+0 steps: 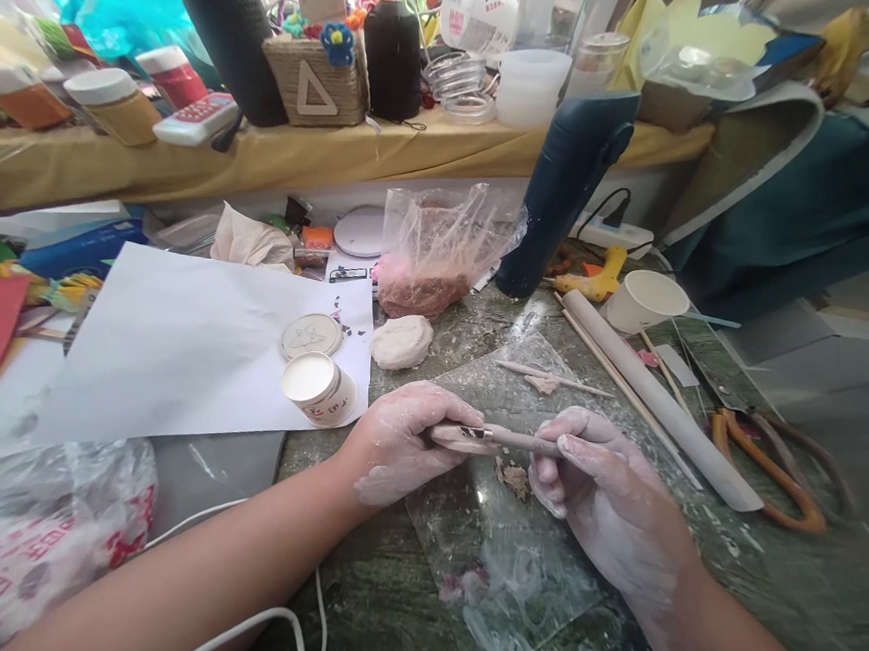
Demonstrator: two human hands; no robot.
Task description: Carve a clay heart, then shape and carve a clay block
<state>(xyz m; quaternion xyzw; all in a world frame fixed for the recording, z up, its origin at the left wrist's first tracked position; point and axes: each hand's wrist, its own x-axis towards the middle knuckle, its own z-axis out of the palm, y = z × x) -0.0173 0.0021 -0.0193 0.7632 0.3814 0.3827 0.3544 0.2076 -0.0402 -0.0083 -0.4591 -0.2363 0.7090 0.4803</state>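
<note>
My left hand [414, 439], dusted with white powder, pinches a flat pale clay disc [460, 438] seen edge-on. In my right hand [603, 479], also powdery, is a thin grey stick-like tool [520, 441] whose tip touches the disc's edge. Below both hands lies a powdery clear plastic sheet [519, 593] with a brown crumbly scrap [513, 477] on it. A pointed wooden stick [555, 378] rests beyond them. Left of it sits a white clay lump [401, 341]. On the white paper [193, 337] are a disc with a star scratched in it [311, 337] and a paper cup [319, 389].
A grey rolling rod [661, 404] and orange-handled scissors [776, 473] lie at right, near another paper cup [647, 300] and a yellow glue gun [600, 273]. A dark blue bottle [566, 185] and a bag of brown clay [439, 266] stand behind. A white cable [268, 618] crosses the front.
</note>
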